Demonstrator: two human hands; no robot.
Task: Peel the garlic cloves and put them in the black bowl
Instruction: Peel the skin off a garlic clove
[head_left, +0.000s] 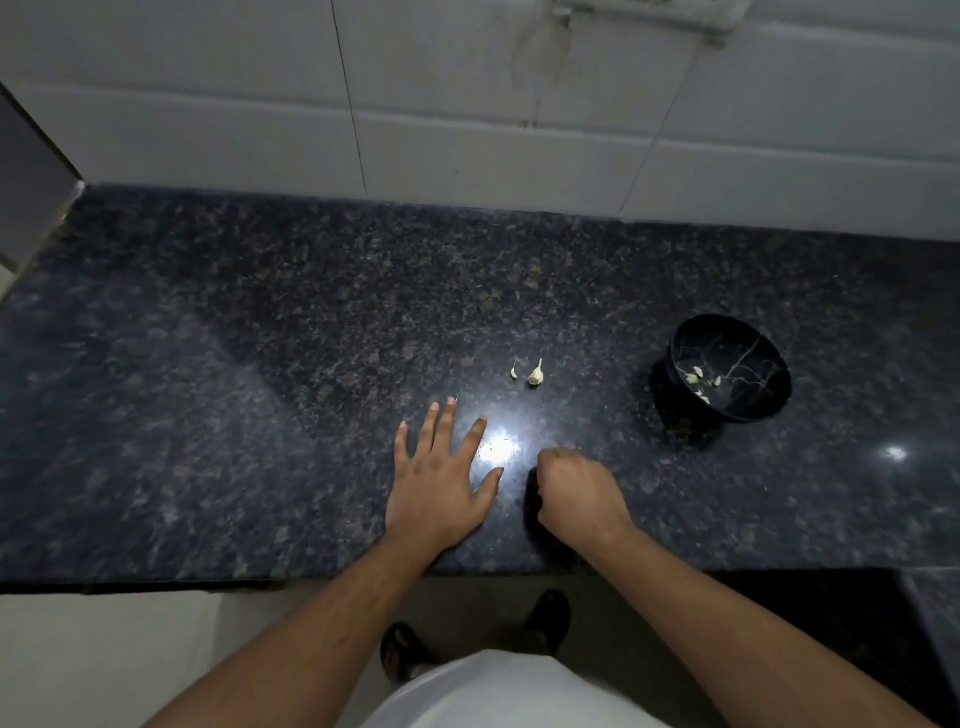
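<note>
- My left hand (441, 483) lies flat on the desk (208, 364), fingers spread.
- My right hand (576, 493) is curled in a fist; whether it holds anything, I cannot tell.
- The garlic cloves (535, 375) lie just beyond both hands.
- The black bowl (730, 366) stands to the right, tilted, peeled cloves (696, 379) inside.

Garlic cloves (531, 372) left of bowl (731, 368) — apart

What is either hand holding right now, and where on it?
Left hand lies flat on the counter, holding nothing. Right hand is curled into a fist; whether anything is inside cannot be told.
</note>
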